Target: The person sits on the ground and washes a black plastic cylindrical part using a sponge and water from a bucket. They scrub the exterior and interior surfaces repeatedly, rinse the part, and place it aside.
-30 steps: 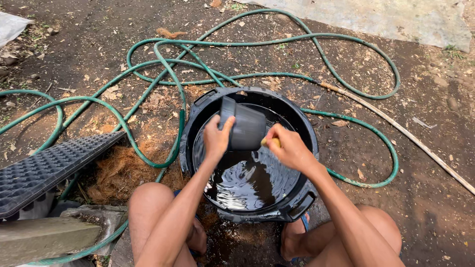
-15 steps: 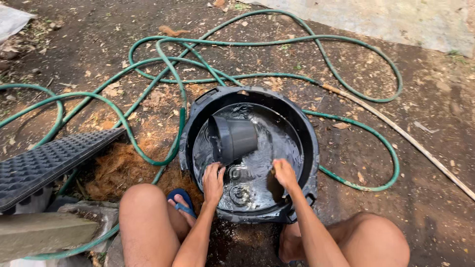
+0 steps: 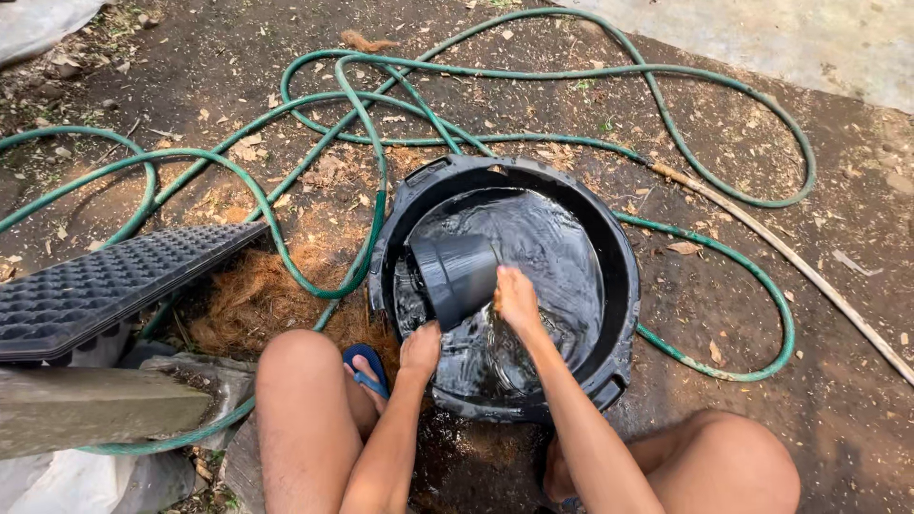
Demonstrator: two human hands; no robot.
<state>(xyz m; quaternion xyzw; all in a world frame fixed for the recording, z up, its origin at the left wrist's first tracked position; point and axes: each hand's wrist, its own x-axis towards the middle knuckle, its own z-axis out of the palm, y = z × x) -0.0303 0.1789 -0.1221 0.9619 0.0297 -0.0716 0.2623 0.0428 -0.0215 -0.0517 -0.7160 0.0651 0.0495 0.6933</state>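
Note:
A black plastic pot (image 3: 455, 277) lies tilted on its side in a round black basin (image 3: 624, 286) full of rippling water. My left hand (image 3: 420, 350) grips the pot from below, near the basin's front edge. At the pot's open mouth is my right hand (image 3: 516, 299), fingers against its rim, just above the water. Both forearms reach down between my bare knees.
A long green hose (image 3: 381, 105) loops over the dirt around the basin. A black seedling tray (image 3: 105, 286) rests on a concrete slab (image 3: 86, 409) at left, with brown coconut fibre (image 3: 252, 305) beside it. A blue sandal (image 3: 365, 366) shows by my left knee.
The pot was held up above the water, then dropped into the basin. Now both hands hold it again, tilted at the left side, and the view has shifted closer.

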